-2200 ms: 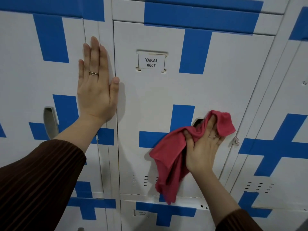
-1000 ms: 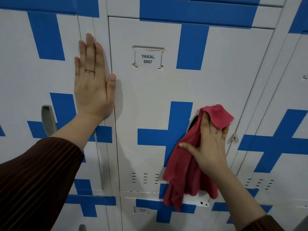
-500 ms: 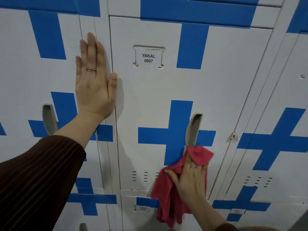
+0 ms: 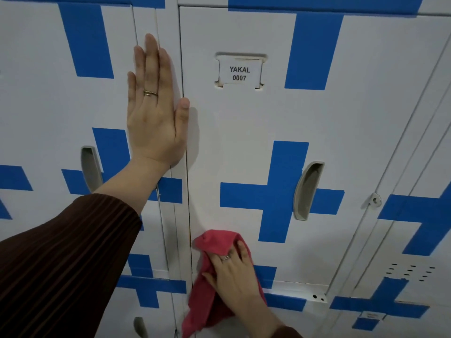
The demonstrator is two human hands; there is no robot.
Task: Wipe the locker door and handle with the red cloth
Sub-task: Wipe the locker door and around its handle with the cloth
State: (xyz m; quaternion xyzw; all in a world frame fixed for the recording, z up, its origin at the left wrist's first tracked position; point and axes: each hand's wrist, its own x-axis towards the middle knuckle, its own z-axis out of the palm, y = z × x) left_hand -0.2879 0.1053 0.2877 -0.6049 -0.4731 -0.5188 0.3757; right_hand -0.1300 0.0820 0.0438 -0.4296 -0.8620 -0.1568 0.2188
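Note:
The white locker door with blue tape crosses carries a label "YAKAL 0007". Its grey recessed handle sits right of centre, uncovered. My right hand lies flat on the red cloth and presses it against the door's lower left corner, fingers straight. The rest of the cloth hangs down below the hand. My left hand rests flat, fingers straight, on the strip between this door and the left neighbour.
A neighbouring locker on the left has its own grey handle. A small metal hasp sticks out at the door's right edge. Another locker with vent slots stands to the right, and lower lockers sit below.
My right hand slid the cloth from the handle down and then left to the door's lower left corner. The handle is now uncovered. My left hand stayed in place.

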